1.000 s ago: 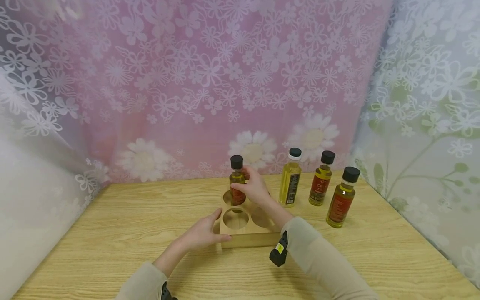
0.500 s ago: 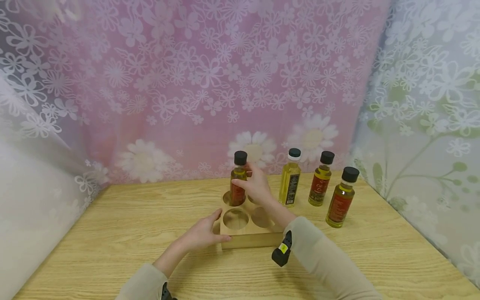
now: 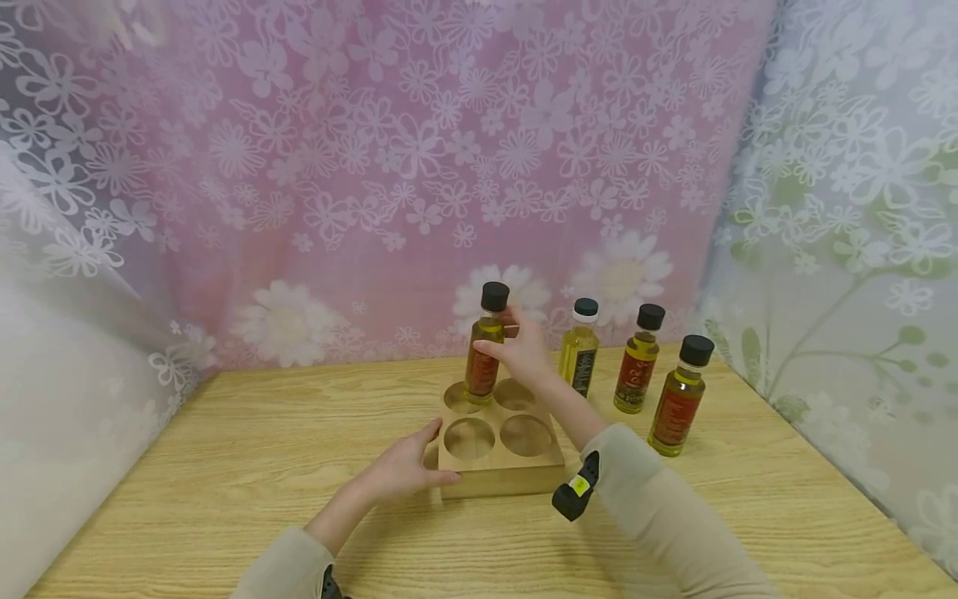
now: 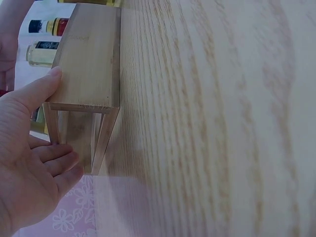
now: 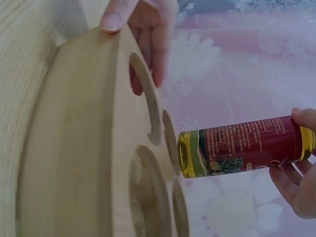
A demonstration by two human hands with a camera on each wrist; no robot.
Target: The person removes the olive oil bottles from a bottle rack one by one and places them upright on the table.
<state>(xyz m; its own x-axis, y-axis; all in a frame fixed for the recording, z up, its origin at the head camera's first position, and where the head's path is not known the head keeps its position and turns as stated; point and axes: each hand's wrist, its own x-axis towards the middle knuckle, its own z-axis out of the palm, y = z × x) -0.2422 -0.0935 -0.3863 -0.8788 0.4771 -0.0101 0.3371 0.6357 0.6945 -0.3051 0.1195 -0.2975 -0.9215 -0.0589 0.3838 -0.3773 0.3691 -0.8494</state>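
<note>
My right hand (image 3: 526,356) grips a small glass oil bottle (image 3: 484,353) with a black cap and red label, thumb in front and fingers behind. In the right wrist view, the yellow base of the bottle (image 5: 237,148) is out of the holes, close over the back of a wooden bottle rack (image 3: 501,481). Round holes, all vacant, open in the rack's top. My left hand (image 3: 407,464) holds the rack's front left corner. In the left wrist view, the thumb lies on one face of the rack (image 4: 89,54) and the fingers bend at its open end.
Right of the rack stand a pale oil bottle (image 3: 580,353) with a white collar, partly behind the right hand, and two red-labelled bottles, one farther back (image 3: 636,374) and one nearer (image 3: 677,409). A flowered curtain (image 3: 389,208) hangs behind the wood-grain table (image 3: 299,433).
My right hand has raised the bottle out of the back left hole and shifted it slightly right. My left hand and the rack have stayed in place.
</note>
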